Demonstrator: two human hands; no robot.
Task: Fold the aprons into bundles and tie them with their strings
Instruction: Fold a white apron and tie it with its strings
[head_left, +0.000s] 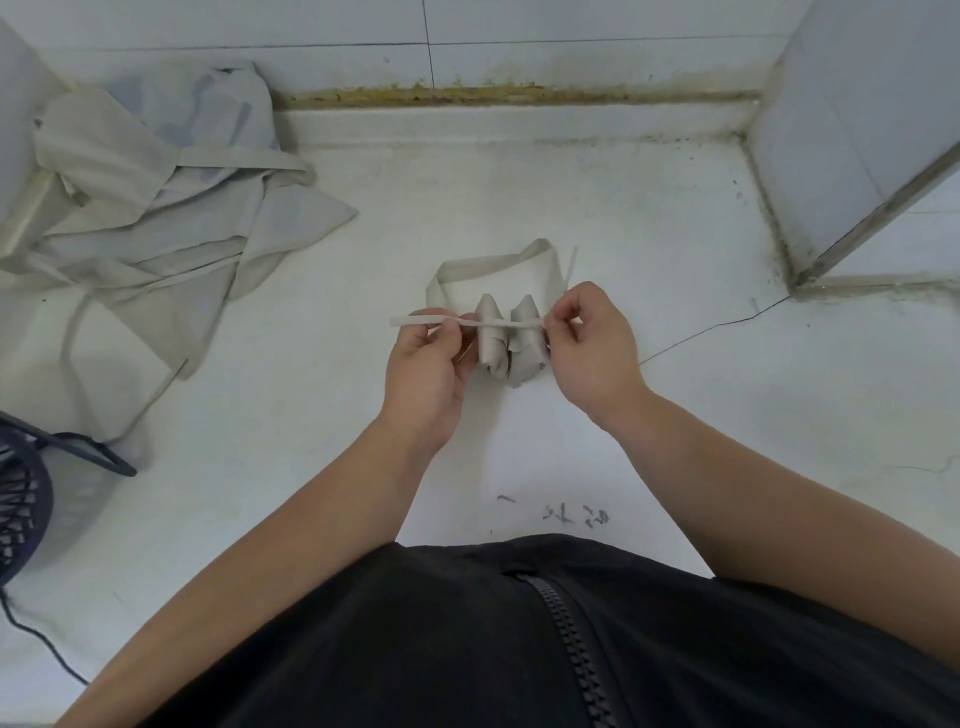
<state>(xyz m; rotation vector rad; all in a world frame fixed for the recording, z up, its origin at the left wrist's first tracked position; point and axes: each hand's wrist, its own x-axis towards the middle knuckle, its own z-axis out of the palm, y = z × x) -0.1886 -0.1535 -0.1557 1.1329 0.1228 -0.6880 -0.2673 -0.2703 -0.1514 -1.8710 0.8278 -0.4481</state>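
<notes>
A small rolled beige apron bundle (506, 340) lies on the white counter between my hands. A thin string (498, 324) runs tight across its middle. My left hand (428, 371) pinches the string's left end, which sticks out to the left. My right hand (592, 345) pinches the right end, with a short tail pointing up past my fingers. The apron's wide neck strap (485, 265) loops flat on the counter behind the bundle.
A heap of loose, unfolded beige aprons (150, 208) fills the back left. A dark fan (23, 499) with a cable stands at the left edge. A tiled wall (519, 47) runs along the back and a tiled pillar (852, 130) rises at the right.
</notes>
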